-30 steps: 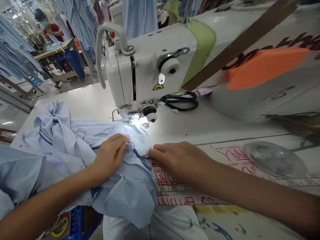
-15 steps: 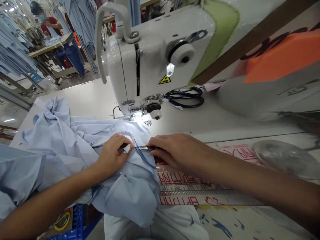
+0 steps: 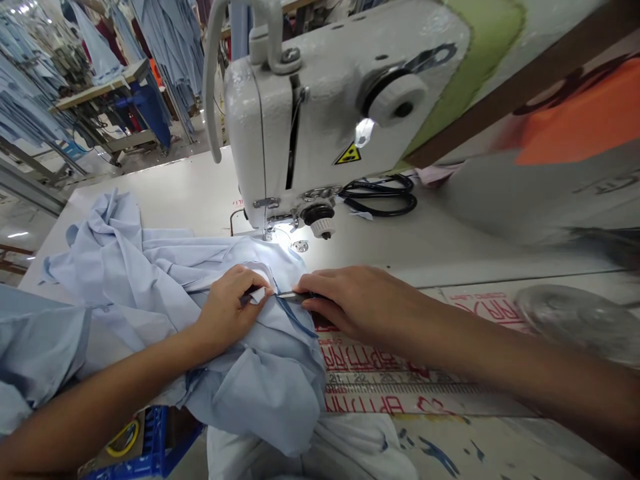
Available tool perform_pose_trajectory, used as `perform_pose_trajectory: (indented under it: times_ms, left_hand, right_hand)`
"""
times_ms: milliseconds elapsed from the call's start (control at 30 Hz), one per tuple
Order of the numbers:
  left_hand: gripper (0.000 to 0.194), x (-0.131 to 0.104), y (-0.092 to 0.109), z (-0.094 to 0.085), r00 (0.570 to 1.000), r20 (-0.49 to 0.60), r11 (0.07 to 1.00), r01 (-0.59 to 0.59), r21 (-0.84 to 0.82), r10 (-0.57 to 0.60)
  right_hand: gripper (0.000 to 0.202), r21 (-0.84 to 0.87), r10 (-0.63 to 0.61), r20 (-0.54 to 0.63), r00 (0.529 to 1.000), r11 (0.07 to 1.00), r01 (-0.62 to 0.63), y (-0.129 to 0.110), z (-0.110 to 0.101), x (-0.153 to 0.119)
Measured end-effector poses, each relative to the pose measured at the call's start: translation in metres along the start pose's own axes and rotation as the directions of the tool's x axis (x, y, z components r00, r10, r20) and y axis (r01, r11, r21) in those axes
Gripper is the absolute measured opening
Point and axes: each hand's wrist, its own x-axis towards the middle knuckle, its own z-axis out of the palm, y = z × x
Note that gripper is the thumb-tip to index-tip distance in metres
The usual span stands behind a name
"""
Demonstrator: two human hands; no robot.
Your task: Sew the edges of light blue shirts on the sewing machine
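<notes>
Light blue fabric [image 3: 273, 393] lies bunched across the table in front of the sewing machine [image 3: 310, 127]. A fold of its edge is pinched between the thumb and fingers of my left hand [image 3: 233, 303], and a small pale flap pokes out there. My right hand [image 3: 345, 297] is closed around thread snips [image 3: 287, 295]. Their metal blades point left and touch the fabric edge beside my left fingertips; most of the handle is hidden in my palm. The lit needle area sits just beyond the cloth.
A black cable [image 3: 380, 197] lies coiled behind the machine head. A ruler strip [image 3: 400, 387] with red lettering runs along the table's front. Below left stands a blue crate [image 3: 150, 460] with a yellow ring. Orange cloth [image 3: 580, 120] hangs at right; hanging garments fill the background.
The camera view has shifted slightly, so the machine appears further right. Both hands keep their grip at the same fabric edge, with the snips' blades still against it.
</notes>
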Motion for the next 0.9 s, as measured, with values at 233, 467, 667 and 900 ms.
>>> perform_pose_trajectory:
  times_ms: [233, 467, 667, 900]
  left_hand:
    - [0.008, 0.01, 0.005, -0.006, 0.993, -0.038, 0.992, 0.11, 0.056, -0.108]
    - [0.009, 0.042, 0.001, -0.019, 0.929, -0.085, 0.925, 0.368, 0.1, -0.36]
    - [0.008, 0.024, -0.002, -0.018, 0.997, 0.026, 0.989, 0.074, 0.125, -0.078]
    - [0.015, -0.002, -0.002, -0.011, 0.94, 0.13, 0.909, -0.339, 0.243, 0.316]
  right_hand:
    - [0.012, -0.191, -0.023, -0.025, 0.999, 0.981, 0.017, -0.006, 0.001, 0.0]
    - [0.018, -0.253, -0.044, -0.047, 0.998, 0.967, 0.031, -0.007, 0.006, -0.001]
    - [0.02, -0.195, -0.03, -0.087, 0.996, 0.981, 0.012, -0.003, 0.005, -0.005]
    - [0.03, -0.14, -0.309, -0.362, 0.879, 0.951, 0.277, 0.015, 0.022, -0.02]
